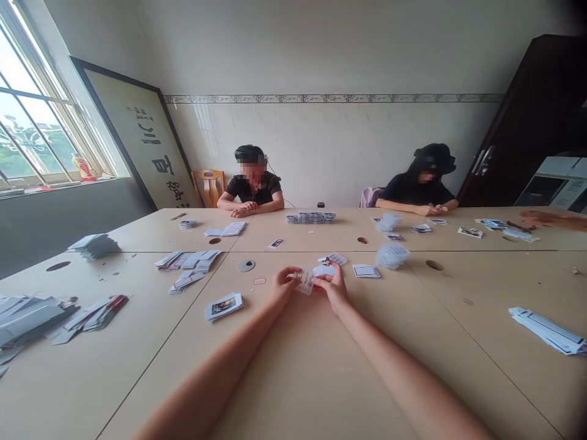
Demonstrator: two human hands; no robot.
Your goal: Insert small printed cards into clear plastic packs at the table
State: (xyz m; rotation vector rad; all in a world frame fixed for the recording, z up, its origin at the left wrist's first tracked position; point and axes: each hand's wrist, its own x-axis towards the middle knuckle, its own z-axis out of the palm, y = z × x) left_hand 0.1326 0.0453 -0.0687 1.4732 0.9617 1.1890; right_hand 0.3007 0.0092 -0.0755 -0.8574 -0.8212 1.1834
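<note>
together, left hand (283, 283) and right hand (334, 287) pinch a small card (306, 281) held between them above the table (312, 366).

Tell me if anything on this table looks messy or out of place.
The card piles at the table's left edge are fanned and slumped rather than stacked square. A lone small red-edged piece lies near the left hand. Nothing looks spilled or damaged.

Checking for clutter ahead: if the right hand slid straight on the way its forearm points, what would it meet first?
Probably the small card pile just beyond the right hand; depth is hard to judge, so it may pass beside it.
</note>
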